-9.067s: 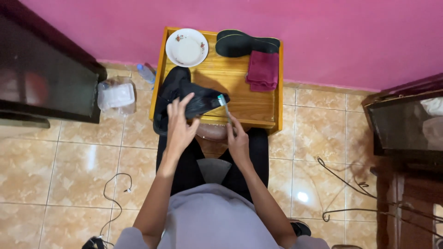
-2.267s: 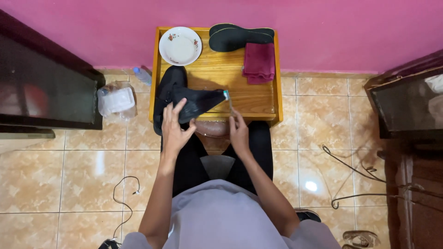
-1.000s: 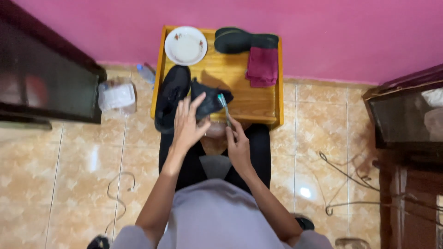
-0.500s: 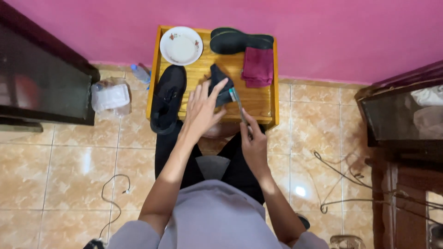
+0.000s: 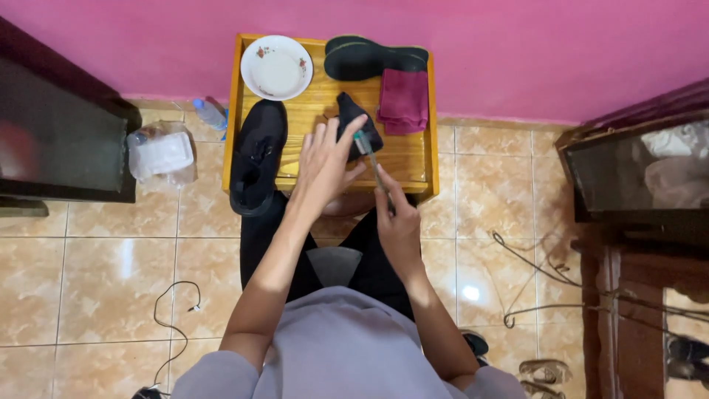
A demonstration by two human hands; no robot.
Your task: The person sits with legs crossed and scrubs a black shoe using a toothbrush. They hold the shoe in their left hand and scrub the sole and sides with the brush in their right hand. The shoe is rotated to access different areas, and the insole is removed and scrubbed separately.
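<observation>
Overhead, a seated person works at a small wooden desk (image 5: pixel 413 159) set against a pink wall (image 5: pixel 517 52). The left hand (image 5: pixel 325 166) lies over a dark, folded piece of black material (image 5: pixel 353 122) near the middle of the desk, its fingers (image 5: pixel 341 140) spread and curled around the lower part of the piece, holding it in place. The right hand (image 5: pixel 397 222) sits just below the desk's near edge, its fingers closed around the handle of a toothbrush (image 5: pixel 367 151) with a pale green head; the head touches the black piece beside the left thumb. A black shoe (image 5: pixel 257 159) lies along the left side of the desk, its toe hanging past the near edge. At the far left corner stands a white plate (image 5: pixel 276 68) with small floral marks. At the far right lies a black shoe sole (image 5: pixel 373 58), and just in front of it a folded maroon cloth (image 5: pixel 403 100). On the tiled floor (image 5: pixel 96 273) to the left of the desk are a clear plastic bottle (image 5: pixel 210 114) and a crumpled plastic bag (image 5: pixel 161 151); a thin cable (image 5: pixel 173 310) trails nearer the person.
</observation>
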